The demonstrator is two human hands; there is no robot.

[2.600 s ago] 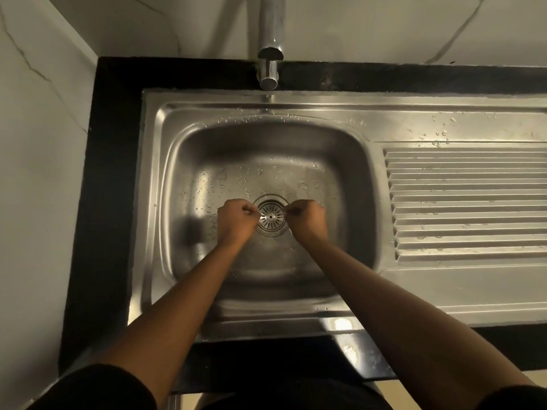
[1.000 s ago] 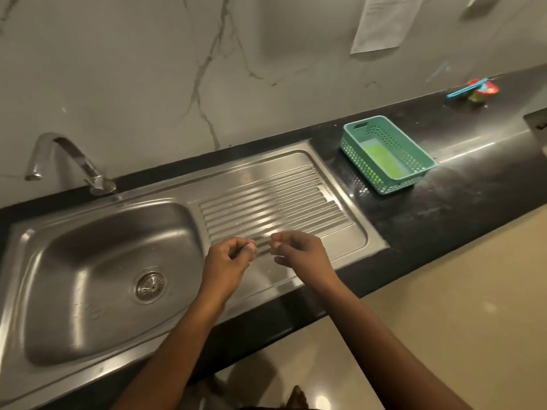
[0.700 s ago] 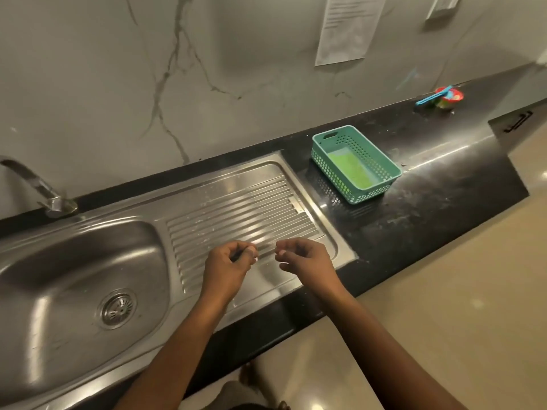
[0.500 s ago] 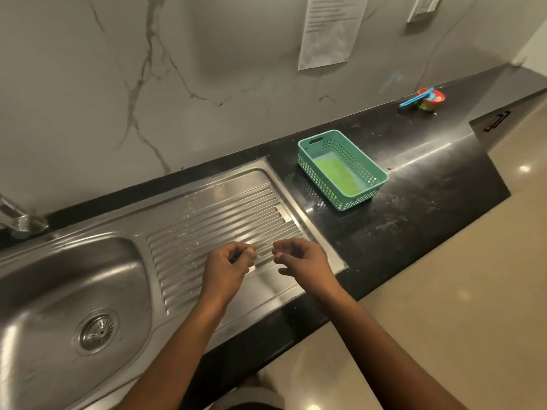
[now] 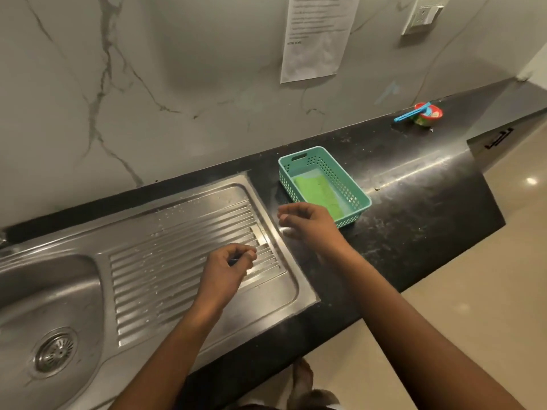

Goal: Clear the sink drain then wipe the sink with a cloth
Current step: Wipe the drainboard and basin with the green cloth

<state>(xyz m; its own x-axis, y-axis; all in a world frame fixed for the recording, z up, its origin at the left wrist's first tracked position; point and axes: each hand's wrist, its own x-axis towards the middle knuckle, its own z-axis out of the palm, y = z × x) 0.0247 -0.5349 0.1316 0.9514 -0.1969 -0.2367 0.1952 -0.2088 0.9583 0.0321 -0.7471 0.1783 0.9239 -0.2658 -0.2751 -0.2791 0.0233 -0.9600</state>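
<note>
The steel sink (image 5: 88,279) lies at the lower left, with its round drain strainer (image 5: 56,352) in the basin floor. A green cloth (image 5: 318,192) lies flat inside a teal plastic basket (image 5: 299,155) on the black counter, right of the sink. My left hand (image 5: 226,272) hovers over the ribbed drainboard (image 5: 165,261), thumb and forefinger pinching a small dark bit. My right hand (image 5: 309,223) hangs above the sink's right rim, just in front of the basket. Its fingers are curled and nothing shows in them.
The black counter (image 5: 414,208) runs right to a red bowl (image 5: 429,113) with a blue utensil. Marble wall behind carries a paper sheet (image 5: 316,34) and a socket (image 5: 424,14). Beige floor lies below the counter's front edge.
Both hands left the drain and moved right over the drainboard. In the last half second my right hand drew away from the left, toward the basket. My view swung right.
</note>
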